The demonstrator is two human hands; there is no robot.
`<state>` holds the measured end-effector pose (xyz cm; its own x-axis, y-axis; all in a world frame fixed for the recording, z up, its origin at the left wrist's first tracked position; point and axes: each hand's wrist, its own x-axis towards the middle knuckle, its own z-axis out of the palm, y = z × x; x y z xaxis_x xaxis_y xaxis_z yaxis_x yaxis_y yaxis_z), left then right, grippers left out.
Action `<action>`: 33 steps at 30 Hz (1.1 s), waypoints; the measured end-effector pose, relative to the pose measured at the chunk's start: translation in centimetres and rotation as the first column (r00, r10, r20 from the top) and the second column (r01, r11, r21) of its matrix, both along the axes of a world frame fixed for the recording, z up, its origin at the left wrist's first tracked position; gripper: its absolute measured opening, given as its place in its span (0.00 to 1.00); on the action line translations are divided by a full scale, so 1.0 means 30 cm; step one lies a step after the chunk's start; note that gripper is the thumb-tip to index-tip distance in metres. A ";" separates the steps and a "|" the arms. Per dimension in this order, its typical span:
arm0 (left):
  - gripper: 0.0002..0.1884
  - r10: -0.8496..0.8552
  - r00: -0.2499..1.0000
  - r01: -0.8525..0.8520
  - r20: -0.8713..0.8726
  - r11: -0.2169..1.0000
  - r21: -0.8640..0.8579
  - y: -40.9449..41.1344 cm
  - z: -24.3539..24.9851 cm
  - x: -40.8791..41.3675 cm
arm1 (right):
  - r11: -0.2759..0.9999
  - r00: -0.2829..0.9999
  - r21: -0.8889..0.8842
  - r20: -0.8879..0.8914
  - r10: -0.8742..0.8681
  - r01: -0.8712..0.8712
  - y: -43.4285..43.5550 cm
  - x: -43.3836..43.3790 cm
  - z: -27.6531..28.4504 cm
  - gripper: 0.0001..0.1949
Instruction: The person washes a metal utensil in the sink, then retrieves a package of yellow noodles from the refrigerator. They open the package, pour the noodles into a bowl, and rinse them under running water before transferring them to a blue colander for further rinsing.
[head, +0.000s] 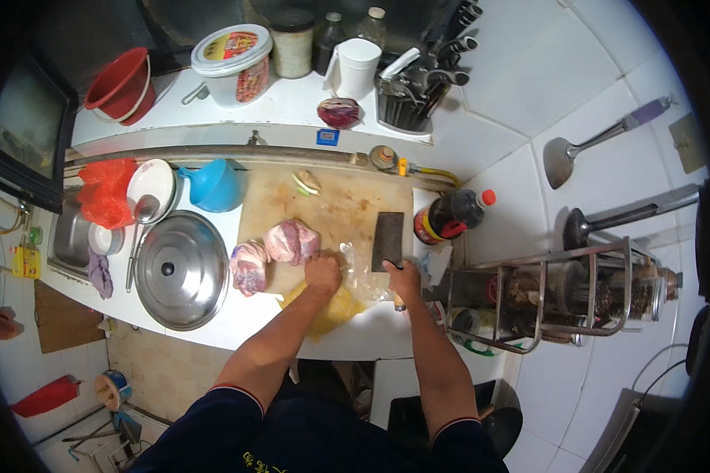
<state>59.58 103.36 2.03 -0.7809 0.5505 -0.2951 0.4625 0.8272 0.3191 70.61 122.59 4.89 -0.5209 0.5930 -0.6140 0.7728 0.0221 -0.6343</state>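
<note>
My right hand (404, 280) grips the wooden handle of a cleaver (387, 237), whose broad dark blade lies over the right side of the cutting board (349, 198). My left hand (323, 273) has its fingers curled at the lower right edge of a piece of raw meat (291, 241); whether it grips anything is hidden. Just left, a second piece of raw meat (250, 269) sits over the board's left edge. Between my hands lies a crumpled clear plastic bag (361, 272). A yellow plastic bag (334, 312) is spread below my left hand.
A ginger-like piece (306, 182) lies on the board. Right of it stand a dark sauce bottle (449, 217) and a metal rack (538, 295). A steel lid (180, 272), blue scoop (214, 186) and red plastic bag (107, 192) are at left. A knife holder (405, 106) stands on the ledge.
</note>
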 end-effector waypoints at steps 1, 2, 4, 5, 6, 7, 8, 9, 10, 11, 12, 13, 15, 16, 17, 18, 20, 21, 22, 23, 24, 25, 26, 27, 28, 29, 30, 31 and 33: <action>0.15 -0.009 1.000 0.010 -0.018 0.998 0.067 -0.001 0.004 0.008 | 0.981 0.998 0.182 -0.007 0.068 -0.065 0.016 0.009 -0.042 0.19; 0.13 -0.020 0.999 0.025 -0.038 0.990 0.136 -0.002 0.009 0.011 | 0.925 0.991 0.360 -0.002 0.132 -0.122 0.036 0.029 -0.103 0.19; 0.11 -0.034 0.995 0.009 0.089 0.962 0.273 -0.039 0.054 0.011 | 0.816 0.974 0.537 0.067 0.214 -0.216 0.049 0.043 -0.146 0.25; 0.10 -0.048 0.987 -0.007 0.151 0.941 0.339 -0.063 0.069 0.010 | 0.776 0.976 0.597 0.058 0.208 -0.201 0.039 0.050 -0.143 0.25; 0.09 -0.038 0.977 -0.051 0.209 0.913 0.406 -0.103 0.067 0.004 | 0.732 0.976 0.654 0.042 0.215 -0.190 0.005 0.042 -0.119 0.25; 0.09 -0.037 0.963 -0.095 0.265 0.878 0.469 -0.141 0.059 0.003 | 0.685 0.975 0.708 0.027 0.220 -0.174 -0.031 0.036 -0.083 0.24; 0.08 -0.040 0.947 -0.143 0.320 0.837 0.528 -0.173 0.051 0.000 | 0.668 0.959 0.721 -0.020 0.283 -0.182 -0.066 0.032 -0.044 0.25; 0.08 -0.057 0.941 -0.151 0.333 0.809 0.568 -0.194 0.078 -0.003 | 0.650 0.937 0.736 -0.062 0.343 -0.190 -0.105 0.033 0.017 0.26; 0.08 -0.078 0.936 -0.157 0.343 0.779 0.607 -0.212 0.128 -0.005 | 0.632 0.911 0.751 -0.102 0.400 -0.193 -0.129 0.040 0.057 0.27; 0.08 -0.096 0.931 -0.166 0.351 0.746 0.645 -0.226 0.167 -0.004 | 0.758 0.887 0.592 -0.148 0.437 -0.275 -0.145 0.054 0.073 0.28; 0.08 -0.074 0.901 -0.245 0.427 0.726 0.643 -0.249 0.190 0.008 | 0.839 0.860 0.407 -0.204 0.468 -0.361 -0.169 0.067 0.089 0.29; 0.08 -0.049 0.866 -0.324 0.498 0.703 0.633 -0.281 0.202 0.024 | 0.871 0.831 0.202 -0.266 0.489 -0.447 -0.195 0.071 0.097 0.30; 0.09 0.019 0.807 -0.453 0.590 0.662 0.597 -0.359 0.237 0.049 | 0.905 0.877 -0.222 -0.409 0.251 -0.363 -0.199 0.096 0.129 0.29; 0.09 0.062 0.787 -0.500 0.613 0.646 0.577 -0.401 0.264 0.060 | 0.853 0.884 -0.441 -0.465 0.051 -0.281 -0.187 0.121 0.140 0.28; 0.10 0.099 0.765 -0.545 0.636 0.625 0.559 -0.441 0.292 0.073 | 0.742 0.873 -0.638 -0.462 -0.155 -0.206 -0.202 0.142 0.155 0.27; 0.10 0.135 0.697 -0.632 0.705 0.580 0.514 -0.485 0.315 0.092 | 0.755 0.870 -0.597 -0.488 -0.075 -0.270 -0.247 0.164 0.167 0.27; 0.10 0.111 0.631 -0.724 0.767 0.441 0.531 -0.574 0.330 0.155 | 0.767 0.838 -0.500 -0.539 0.087 -0.402 -0.346 0.210 0.205 0.27; 0.10 0.094 0.608 -0.757 0.788 0.366 0.541 -0.626 0.342 0.184 | 0.745 0.871 -0.557 -0.487 0.066 -0.368 -0.425 0.208 0.242 0.25; 0.10 0.133 0.715 -0.678 0.686 0.372 0.634 -0.675 0.331 0.223 | 0.772 0.837 -0.452 -0.516 0.183 -0.448 -0.480 0.203 0.246 0.24; 0.11 0.171 0.804 -0.587 0.570 0.384 0.713 -0.711 0.319 0.245 | 0.784 0.793 -0.337 -0.532 0.299 -0.522 -0.529 0.198 0.249 0.24; 0.11 0.201 0.765 -0.637 0.612 0.375 0.674 -0.737 0.421 0.257 | 0.805 0.797 -0.351 -0.557 0.231 -0.479 -0.570 0.190 0.260 0.24; 0.11 0.192 0.703 -0.703 0.685 0.335 0.628 -0.783 0.437 0.267 | 0.820 0.797 -0.367 -0.581 0.167 -0.440 -0.619 0.178 0.279 0.24; 0.11 0.216 0.701 -0.710 0.680 0.296 0.639 -0.838 0.462 0.267 | 0.830 0.792 -0.388 -0.602 0.101 -0.401 -0.677 0.167 0.301 0.23; 0.11 0.235 0.697 -0.716 0.677 0.256 0.649 -0.894 0.499 0.267 | 0.890 0.792 -0.345 -0.610 0.028 -0.298 -0.743 0.166 0.332 0.25; 0.10 0.253 0.677 -0.735 0.691 0.255 0.628 -0.958 0.554 0.262 | 0.936 0.781 -0.299 -0.623 -0.043 -0.187 -0.814 0.166 0.365 0.26; 0.10 0.271 0.656 -0.754 0.704 0.252 0.606 -1.028 0.596 0.252 | 0.964 0.759 -0.256 -0.641 -0.114 -0.072 -0.886 0.167 0.380 0.27; 0.09 0.285 0.675 -0.736 0.681 0.196 0.648 -1.097 0.599 0.251 | 0.995 0.819 -0.091 -0.574 -0.015 -0.045 -0.956 0.185 0.374 0.31; 0.08 0.287 0.660 -0.734 0.694 0.051 0.677 -1.167 0.608 0.254 | 0.974 0.801 0.040 -0.562 0.205 -0.222 -1.074 0.167 0.430 0.33; 0.08 0.318 0.568 -0.803 0.759 0.014 0.595 -1.320 0.695 0.256 | 0.804 0.665 0.293 -0.453 0.594 -0.518 -1.370 0.146 0.611 0.36</action>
